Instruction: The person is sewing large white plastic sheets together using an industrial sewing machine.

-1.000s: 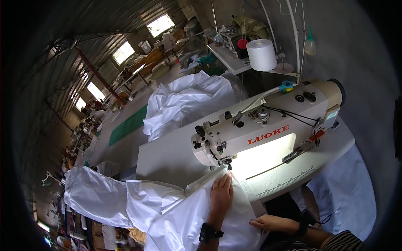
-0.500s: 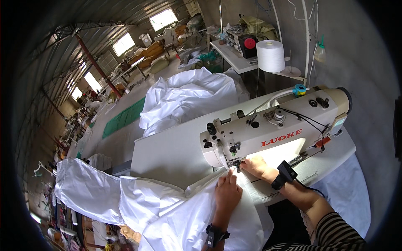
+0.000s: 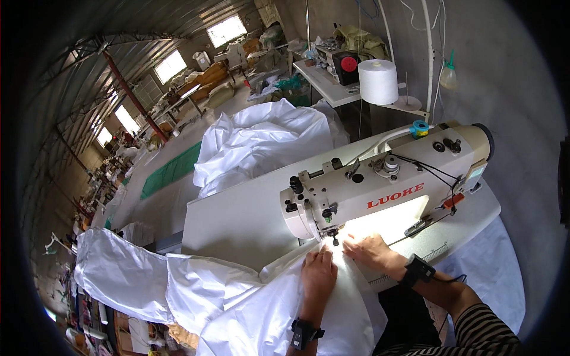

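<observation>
A sheet of glossy white fabric (image 3: 249, 314) runs over the front of the sewing machine's table and under the needle area. My left hand (image 3: 319, 276) rests on it just left of the presser foot (image 3: 334, 236), its fingers bent together and gripping the cloth. To the right of the foot, my right hand (image 3: 371, 252) pinches the fabric near its edge; the fingertips are lost in the lamp glare. The light-grey sewing machine (image 3: 386, 184) stands just beyond both hands. Each wrist wears a black strapped device.
A white thread cone (image 3: 378, 82) stands behind the machine. Heaped white fabric (image 3: 261, 142) lies beyond the table (image 3: 231, 222). A small bottle (image 3: 449, 77) hangs by the wall. More cloth (image 3: 493, 273) drapes at the right, below the tabletop.
My right hand has drawn back from the presser foot, slightly right and toward me. The left hand's extended fingertip has pulled back from the needle area. The view has shifted slightly.
</observation>
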Available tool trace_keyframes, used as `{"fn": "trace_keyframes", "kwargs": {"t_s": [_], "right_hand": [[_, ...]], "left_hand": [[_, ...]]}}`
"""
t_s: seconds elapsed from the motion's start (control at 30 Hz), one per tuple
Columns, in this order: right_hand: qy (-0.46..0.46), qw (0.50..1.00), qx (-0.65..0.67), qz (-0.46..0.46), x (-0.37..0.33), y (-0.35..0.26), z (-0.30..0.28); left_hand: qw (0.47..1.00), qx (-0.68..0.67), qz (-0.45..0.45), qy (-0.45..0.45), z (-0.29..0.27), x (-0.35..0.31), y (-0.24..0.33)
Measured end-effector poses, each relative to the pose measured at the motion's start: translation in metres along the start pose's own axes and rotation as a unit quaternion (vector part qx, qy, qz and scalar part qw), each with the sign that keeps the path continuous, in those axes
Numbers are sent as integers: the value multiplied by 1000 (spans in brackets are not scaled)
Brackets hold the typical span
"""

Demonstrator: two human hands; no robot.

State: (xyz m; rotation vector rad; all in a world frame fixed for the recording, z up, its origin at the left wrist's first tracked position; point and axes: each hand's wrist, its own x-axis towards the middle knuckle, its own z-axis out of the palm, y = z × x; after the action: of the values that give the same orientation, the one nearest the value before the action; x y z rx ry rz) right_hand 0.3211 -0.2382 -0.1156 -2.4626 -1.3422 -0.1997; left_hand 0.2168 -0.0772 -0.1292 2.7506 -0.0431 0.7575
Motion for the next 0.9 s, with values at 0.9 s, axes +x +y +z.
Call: {"fn": "trace_keyframes", "kwargs": {"t_s": [0.9], "right_hand": [[-21, 971, 179, 159, -25, -52, 2]], "left_hand": [[1000, -1, -17, 2, 3, -6, 2]]}}
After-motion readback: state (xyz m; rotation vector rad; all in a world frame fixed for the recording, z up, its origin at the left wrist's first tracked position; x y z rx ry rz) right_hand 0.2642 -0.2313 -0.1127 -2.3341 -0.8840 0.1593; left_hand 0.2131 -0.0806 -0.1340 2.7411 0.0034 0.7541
